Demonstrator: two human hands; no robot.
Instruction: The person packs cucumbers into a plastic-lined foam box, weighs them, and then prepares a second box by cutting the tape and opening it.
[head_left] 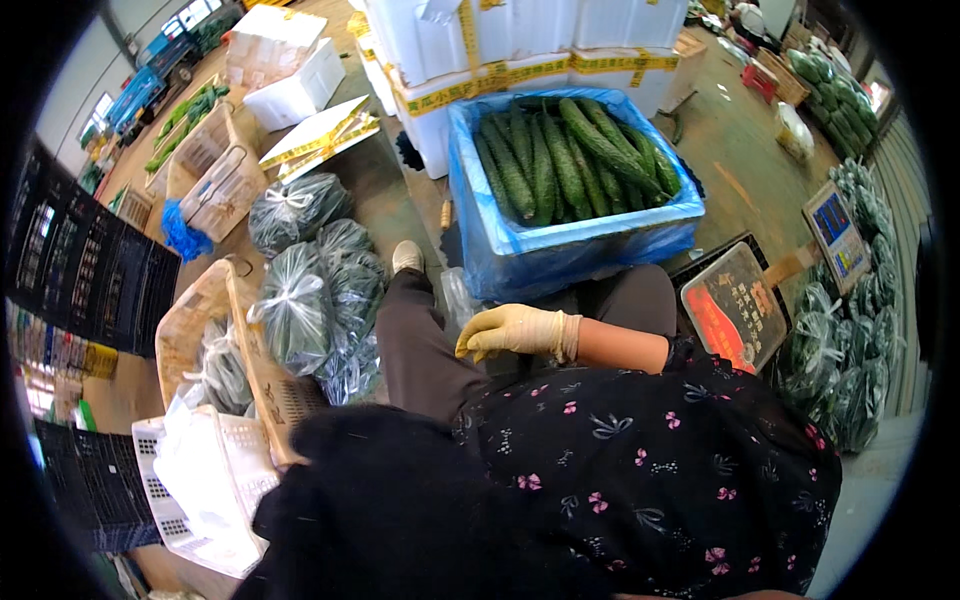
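My right hand, in a pale yellow glove, rests across my lap between my knees. Its fingers droop loosely to the left, and nothing shows in them. Close beyond it lies a crumpled clear plastic bag. In front of me stands a foam box lined with blue plastic. Dark green cucumbers fill it, lying mostly lengthwise, a few on top at a slant. To the right of my forearm is a weighing scale with a raised display. My left hand is out of sight.
Knotted bags of green vegetables lie on the left, beside a tan plastic crate and a white basket. White foam boxes are stacked behind the cucumbers. More filled bags line the right wall. Black crates stand far left.
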